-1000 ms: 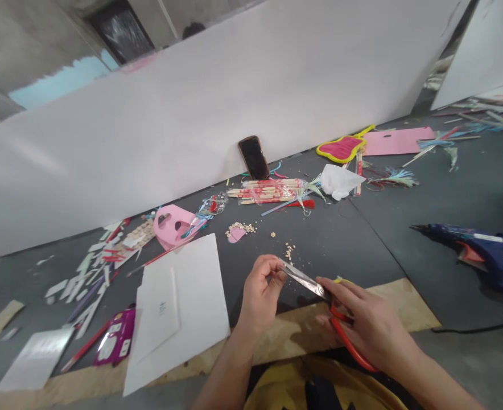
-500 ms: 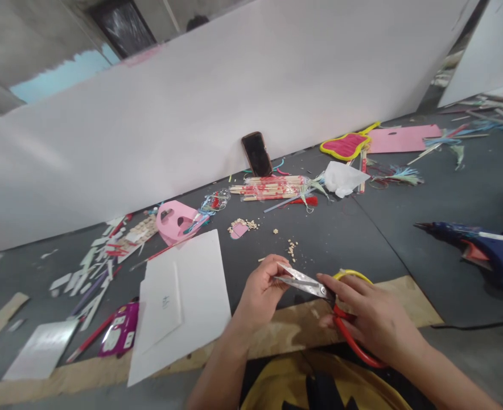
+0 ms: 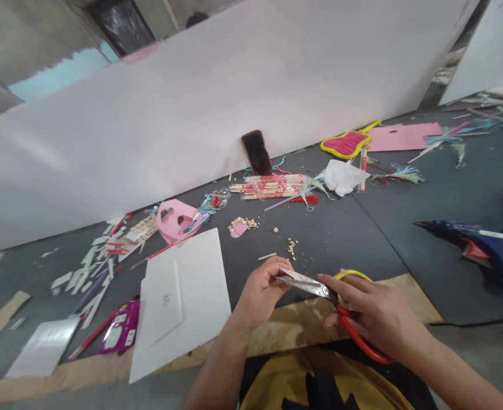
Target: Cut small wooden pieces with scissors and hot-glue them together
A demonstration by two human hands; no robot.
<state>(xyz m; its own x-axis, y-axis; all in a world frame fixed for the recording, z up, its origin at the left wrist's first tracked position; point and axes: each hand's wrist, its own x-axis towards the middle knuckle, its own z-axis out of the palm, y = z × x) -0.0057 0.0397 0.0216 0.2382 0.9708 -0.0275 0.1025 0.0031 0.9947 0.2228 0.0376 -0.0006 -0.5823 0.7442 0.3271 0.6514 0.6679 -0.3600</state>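
Note:
My right hand (image 3: 373, 307) grips a pair of scissors (image 3: 308, 285) with one red and one yellow handle. The blades point left, slightly apart, with their tips at the fingers of my left hand (image 3: 262, 290). Those fingers are pinched together; whatever they hold is too small or hidden to make out. Just beyond them is a thin pale stick (image 3: 267, 257); I cannot tell whether it touches the hand. Small cut beige bits (image 3: 292, 248) lie past the blades, and more surround a pink paper piece (image 3: 239, 229).
White sheets (image 3: 183, 307) lie at left, near a purple packet (image 3: 120, 327) and scattered strips (image 3: 91, 262). Wrapped sticks (image 3: 272, 187) and a leaning phone (image 3: 257, 152) are at the back. A blue glue gun (image 3: 477, 239) lies at right. A white panel (image 3: 217, 108) stands behind.
The scissor blades have closed a little, the red handle swinging slightly right. More of the thin stick shows beyond my left hand.

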